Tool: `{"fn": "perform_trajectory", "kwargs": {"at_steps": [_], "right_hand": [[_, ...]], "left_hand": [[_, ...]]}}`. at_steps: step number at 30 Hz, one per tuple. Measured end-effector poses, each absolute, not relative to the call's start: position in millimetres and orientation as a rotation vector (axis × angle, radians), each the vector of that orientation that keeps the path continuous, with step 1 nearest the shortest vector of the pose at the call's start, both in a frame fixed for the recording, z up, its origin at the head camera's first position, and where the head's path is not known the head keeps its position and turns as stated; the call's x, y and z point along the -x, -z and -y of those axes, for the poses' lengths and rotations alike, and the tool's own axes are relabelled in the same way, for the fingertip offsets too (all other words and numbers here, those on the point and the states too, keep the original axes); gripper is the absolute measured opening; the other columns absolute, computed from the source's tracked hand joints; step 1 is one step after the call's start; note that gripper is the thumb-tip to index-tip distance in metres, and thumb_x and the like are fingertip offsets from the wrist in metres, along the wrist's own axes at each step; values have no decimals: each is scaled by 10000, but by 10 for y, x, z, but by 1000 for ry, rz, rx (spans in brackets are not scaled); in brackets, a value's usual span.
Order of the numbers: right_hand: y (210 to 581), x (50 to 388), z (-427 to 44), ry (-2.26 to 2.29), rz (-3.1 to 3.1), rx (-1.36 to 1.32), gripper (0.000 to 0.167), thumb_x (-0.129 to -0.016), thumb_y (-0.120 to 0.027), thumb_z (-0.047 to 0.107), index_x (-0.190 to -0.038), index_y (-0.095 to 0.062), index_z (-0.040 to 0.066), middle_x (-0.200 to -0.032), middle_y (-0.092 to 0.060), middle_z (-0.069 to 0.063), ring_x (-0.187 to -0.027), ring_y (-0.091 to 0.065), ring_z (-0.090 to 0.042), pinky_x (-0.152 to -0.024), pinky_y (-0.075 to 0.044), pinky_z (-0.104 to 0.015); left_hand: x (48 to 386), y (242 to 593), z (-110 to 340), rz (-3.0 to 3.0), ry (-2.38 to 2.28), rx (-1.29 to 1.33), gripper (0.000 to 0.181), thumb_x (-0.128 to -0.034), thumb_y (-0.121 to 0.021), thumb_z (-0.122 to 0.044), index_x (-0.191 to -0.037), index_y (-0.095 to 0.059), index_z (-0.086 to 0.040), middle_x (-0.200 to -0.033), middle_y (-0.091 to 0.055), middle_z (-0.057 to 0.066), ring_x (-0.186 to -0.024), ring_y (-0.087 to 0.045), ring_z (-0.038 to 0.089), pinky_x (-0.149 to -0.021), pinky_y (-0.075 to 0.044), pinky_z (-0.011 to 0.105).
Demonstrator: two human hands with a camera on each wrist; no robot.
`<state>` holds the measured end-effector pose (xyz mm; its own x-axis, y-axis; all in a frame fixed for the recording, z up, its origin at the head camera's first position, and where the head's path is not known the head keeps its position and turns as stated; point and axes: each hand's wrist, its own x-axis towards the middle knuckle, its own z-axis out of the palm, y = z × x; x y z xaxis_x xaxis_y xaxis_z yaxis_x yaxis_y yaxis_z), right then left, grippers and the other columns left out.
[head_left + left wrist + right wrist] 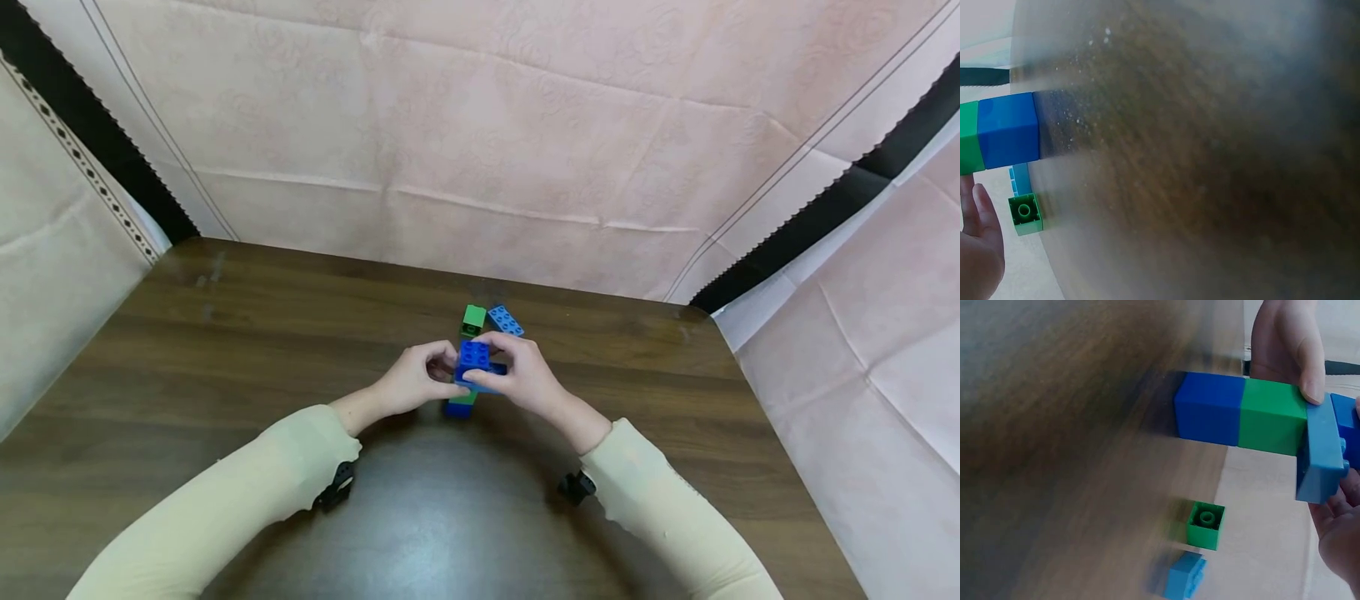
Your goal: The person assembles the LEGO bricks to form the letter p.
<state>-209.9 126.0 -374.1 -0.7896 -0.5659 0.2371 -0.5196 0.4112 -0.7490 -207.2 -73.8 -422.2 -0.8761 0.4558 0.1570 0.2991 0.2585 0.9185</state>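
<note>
A stack of toy building bricks stands between the hands, with a dark blue brick (1209,409) on the table, a green brick (1272,415) on it and a light blue brick (1322,453) jutting out sideways above. My right hand (521,375) pinches another dark blue brick (473,357), studs up, over the light blue one. Whether those two are pressed together I cannot tell. My left hand (416,375) holds the stack from the left, its thumb (1313,387) against the green and light blue bricks. Part of its finger contact is hidden.
Behind the stack lie a loose green brick (473,318), its hollow side facing the wrist cameras, and a loose light blue brick (506,320). The brown wooden table (225,350) ends at a pale cloth (487,150) hanging behind it.
</note>
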Motion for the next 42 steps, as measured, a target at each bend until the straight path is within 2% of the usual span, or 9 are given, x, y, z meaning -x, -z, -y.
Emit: {"fn": "perform_trajectory", "kwargs": {"at_steps": [6, 14, 18, 22, 26, 29, 31, 37, 42], "right_hand": [[3728, 2115, -1293, 1304, -2593, 995, 378, -814, -722, 182, -1142, -602, 38, -1054, -663, -113, -904, -621, -215, -781, -548, -278], [3698, 2200, -1427, 1361, -2522, 997, 394, -861, -677, 233, -1209, -581, 75, -1022, -646, -104, -896, -574, -178, -821, -509, -391], [3681, 2323, -1521, 1557, -2543, 880, 304, -897, -621, 127, -1184, -582, 36, -1016, -634, -177, -870, -583, -125, -779, -506, -297], [3693, 2509, -1593, 1694, -2574, 712, 276, -916, -592, 122, -1163, -586, -2, -943, -631, -69, -809, -570, -74, -708, -475, -195], [3747, 2683, -1590, 1744, -2589, 517, 292, -912, -605, 156, -1159, -589, 0, -887, -606, 44, -835, -595, -241, -731, -527, -283], [3813, 2785, -1535, 1709, -2596, 404, 318, -903, -623, 199, -1165, -586, 22, -913, -615, -7, -907, -586, -355, -783, -541, -407], [3867, 2842, -1483, 1664, -2607, 358, 339, -896, -634, 225, -1172, -581, 36, -955, -622, -68, -933, -590, -350, -818, -529, -452], [4022, 2973, -1316, 1619, -2599, 295, 409, -883, -652, 238, -1212, -552, 17, -1068, -606, -171, -935, -586, -284, -830, -533, -426], [4100, 3026, -1201, 1502, -2659, 277, 465, -870, -667, 267, -1244, -542, 20, -1148, -597, -162, -959, -563, -246, -787, -528, -339]], "left_hand": [[2079, 4206, 741, -2390, -1651, -726, 252, -794, -748, -168, -949, -559, -104, -962, -634, 56, -858, -588, 169, -796, -530, 305], [2079, 4212, 742, -2399, -1646, -716, 286, -793, -751, -188, -959, -543, -84, -958, -627, 74, -859, -589, 192, -793, -535, 316], [2065, 4193, 736, -2413, -1638, -687, 296, -790, -754, -196, -958, -539, -79, -952, -605, 79, -864, -582, 206, -785, -531, 312], [2053, 4182, 739, -2418, -1624, -664, 298, -793, -752, -202, -965, -541, -82, -962, -597, 78, -876, -571, 200, -798, -524, 315], [2051, 4181, 740, -2411, -1627, -657, 301, -800, -745, -203, -973, -537, -71, -976, -595, 97, -896, -573, 220, -818, -524, 340], [2050, 4180, 741, -2413, -1624, -647, 302, -801, -745, -208, -975, -536, -76, -982, -596, 97, -899, -575, 220, -820, -526, 337], [2051, 4180, 742, -2419, -1619, -645, 301, -799, -747, -206, -974, -537, -80, -983, -601, 94, -897, -579, 212, -820, -529, 329], [2063, 4191, 736, -2425, -1618, -629, 292, -791, -753, -200, -959, -539, -95, -975, -610, 76, -878, -576, 190, -811, -532, 325], [2056, 4198, 724, -2417, -1631, -631, 294, -790, -755, -202, -956, -537, -95, -961, -608, 71, -867, -577, 185, -810, -532, 326]]}}
